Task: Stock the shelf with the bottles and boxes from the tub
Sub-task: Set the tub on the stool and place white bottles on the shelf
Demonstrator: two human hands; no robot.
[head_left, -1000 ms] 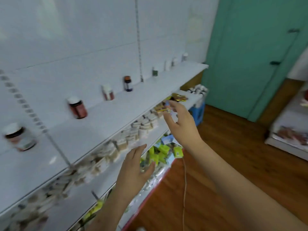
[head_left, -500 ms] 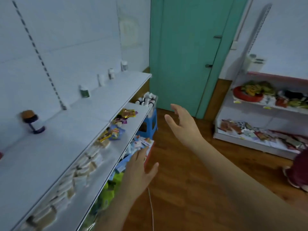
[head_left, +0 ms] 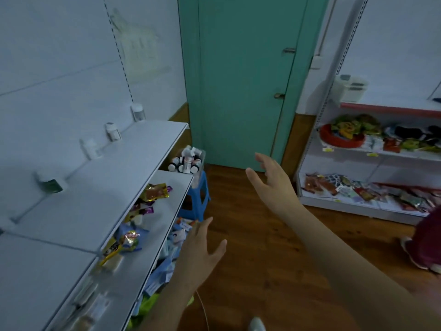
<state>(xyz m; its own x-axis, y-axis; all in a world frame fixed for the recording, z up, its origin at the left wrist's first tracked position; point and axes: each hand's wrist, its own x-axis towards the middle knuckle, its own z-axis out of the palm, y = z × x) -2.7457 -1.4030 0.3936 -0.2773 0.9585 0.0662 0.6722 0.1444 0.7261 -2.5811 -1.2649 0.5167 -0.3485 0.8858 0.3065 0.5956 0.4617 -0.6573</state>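
Note:
A clear tub point(head_left: 200, 161) of small bottles point(head_left: 187, 161) stands on a blue stool point(head_left: 198, 201) at the far end of the left shelving. The white top shelf point(head_left: 114, 177) carries a spaced row of bottles along the wall: a green-labelled one point(head_left: 49, 182) and white ones point(head_left: 90, 148), point(head_left: 112, 131), point(head_left: 138, 112). My left hand point(head_left: 202, 249) hovers empty, fingers spread, beside the lower shelves. My right hand point(head_left: 274, 185) is raised over the floor, open and empty, some way short of the tub.
The middle shelf point(head_left: 167, 211) holds snack packets; lower shelves hold blue and green packs. A green door point(head_left: 241, 80) is ahead. Another stocked shelving unit point(head_left: 372, 163) stands at right. A person in dark red point(head_left: 427, 244) crouches at the right edge. The floor is wood.
The view has swung right and along the aisle, from the shelf front toward the door and tub. Both hands stay open and empty; the right hand has left the shelf edge.

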